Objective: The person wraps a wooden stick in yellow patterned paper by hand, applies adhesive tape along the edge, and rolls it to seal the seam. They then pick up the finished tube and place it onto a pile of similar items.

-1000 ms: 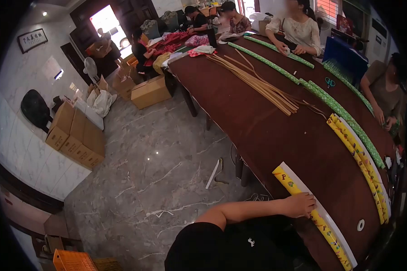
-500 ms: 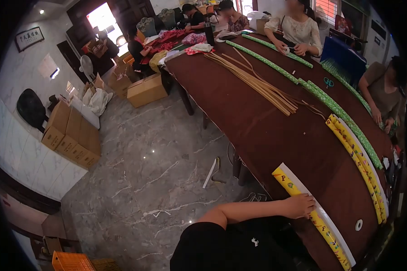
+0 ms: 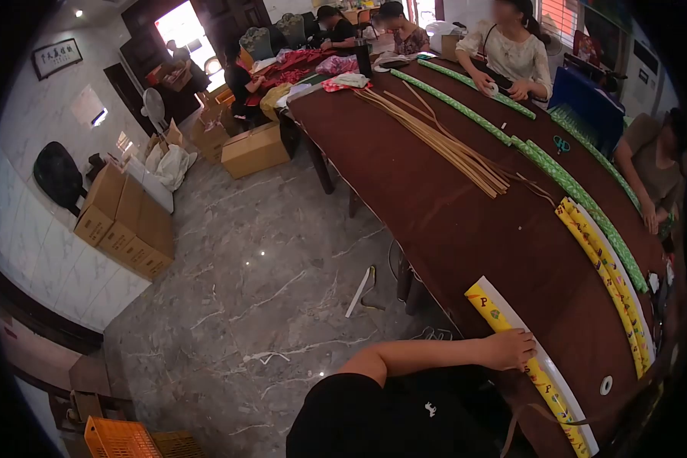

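My left hand [image 3: 514, 349] lies over a long yellow printed strip [image 3: 547, 388] with a white border, its fingers bent around the strip near the table's front edge. Letters and small coloured pictures show on the yellow side. Across the lower end of this strip curves a thin brown band [image 3: 546, 410], partly out of view. A white tape roll [image 3: 606, 385] lies on the table to the right of the strip. My right hand is not in view.
More yellow strips [image 3: 604, 278] and green patterned strips [image 3: 588, 195] lie along the brown-covered table [image 3: 435, 221], with thin tan sticks [image 3: 443, 145] and teal-handled scissors [image 3: 562, 143]. Several people work around it. Cardboard boxes [image 3: 133, 221] stand on the floor at left.
The thin brown band has come into view at lower right, over the yellow strip. My left hand stays on the strip. The view has shifted slightly.
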Demonstrator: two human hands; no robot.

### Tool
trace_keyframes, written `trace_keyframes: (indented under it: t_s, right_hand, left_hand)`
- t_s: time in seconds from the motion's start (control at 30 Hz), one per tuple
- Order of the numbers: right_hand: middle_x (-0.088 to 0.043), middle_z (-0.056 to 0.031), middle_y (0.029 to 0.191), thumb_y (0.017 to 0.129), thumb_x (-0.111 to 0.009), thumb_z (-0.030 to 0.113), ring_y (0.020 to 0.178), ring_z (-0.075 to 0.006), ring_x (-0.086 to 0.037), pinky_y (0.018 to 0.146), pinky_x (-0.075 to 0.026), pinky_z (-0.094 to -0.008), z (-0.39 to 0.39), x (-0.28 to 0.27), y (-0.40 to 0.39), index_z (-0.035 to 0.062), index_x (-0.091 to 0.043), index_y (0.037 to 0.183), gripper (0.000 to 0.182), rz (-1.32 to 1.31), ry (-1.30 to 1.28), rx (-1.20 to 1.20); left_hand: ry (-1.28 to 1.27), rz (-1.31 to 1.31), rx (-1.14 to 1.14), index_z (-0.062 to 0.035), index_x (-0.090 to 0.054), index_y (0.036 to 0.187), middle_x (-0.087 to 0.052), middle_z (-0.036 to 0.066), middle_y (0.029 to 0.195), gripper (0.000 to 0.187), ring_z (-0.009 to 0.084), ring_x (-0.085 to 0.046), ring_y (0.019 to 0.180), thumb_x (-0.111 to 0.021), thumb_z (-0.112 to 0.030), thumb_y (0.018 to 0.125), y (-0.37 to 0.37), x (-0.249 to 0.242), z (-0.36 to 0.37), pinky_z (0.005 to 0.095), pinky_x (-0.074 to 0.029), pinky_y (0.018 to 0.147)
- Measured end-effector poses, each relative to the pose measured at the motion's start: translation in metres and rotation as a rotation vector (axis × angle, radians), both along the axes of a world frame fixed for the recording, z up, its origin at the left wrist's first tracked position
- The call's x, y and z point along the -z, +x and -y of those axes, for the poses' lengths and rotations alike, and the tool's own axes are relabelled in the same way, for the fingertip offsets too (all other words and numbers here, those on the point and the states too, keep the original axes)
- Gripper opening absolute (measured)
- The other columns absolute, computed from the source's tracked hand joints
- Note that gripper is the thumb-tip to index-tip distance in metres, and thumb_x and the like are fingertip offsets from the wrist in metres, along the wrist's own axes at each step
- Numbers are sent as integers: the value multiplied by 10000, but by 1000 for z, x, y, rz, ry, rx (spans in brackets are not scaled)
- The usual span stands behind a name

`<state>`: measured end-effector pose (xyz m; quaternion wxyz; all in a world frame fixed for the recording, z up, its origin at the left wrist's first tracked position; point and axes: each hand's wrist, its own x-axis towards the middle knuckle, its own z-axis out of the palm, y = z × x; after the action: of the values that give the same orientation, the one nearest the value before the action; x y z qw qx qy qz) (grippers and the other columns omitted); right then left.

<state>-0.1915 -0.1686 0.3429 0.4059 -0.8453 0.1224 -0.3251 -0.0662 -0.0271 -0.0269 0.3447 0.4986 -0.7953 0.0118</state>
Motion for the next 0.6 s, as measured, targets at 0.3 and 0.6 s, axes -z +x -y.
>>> trace_keyframes:
  t_s: [0.3,0.6]
  right_hand:
    - [-444,-71,471,816,-506,36,421,-209,-473,430,-470,-353,-85,117,64,-3,-445,1146,338,-8,1317,-706]
    - [-456,-33,498,840,-557,49,470,-158,-477,507,-456,-296,-35,228,60,27,-508,1098,263,-140,1441,-661]
  left_hand:
    - [-46,-20,26,-23,-649,1082,-604,95,1060,416,260,-544,1035,-711,-333,811,3,-4,-2,377,-436,912]
    - [119,-31,18,-19,-649,1053,-602,115,1082,332,288,-547,1091,-708,-250,822,5,-21,-10,402,-437,974]
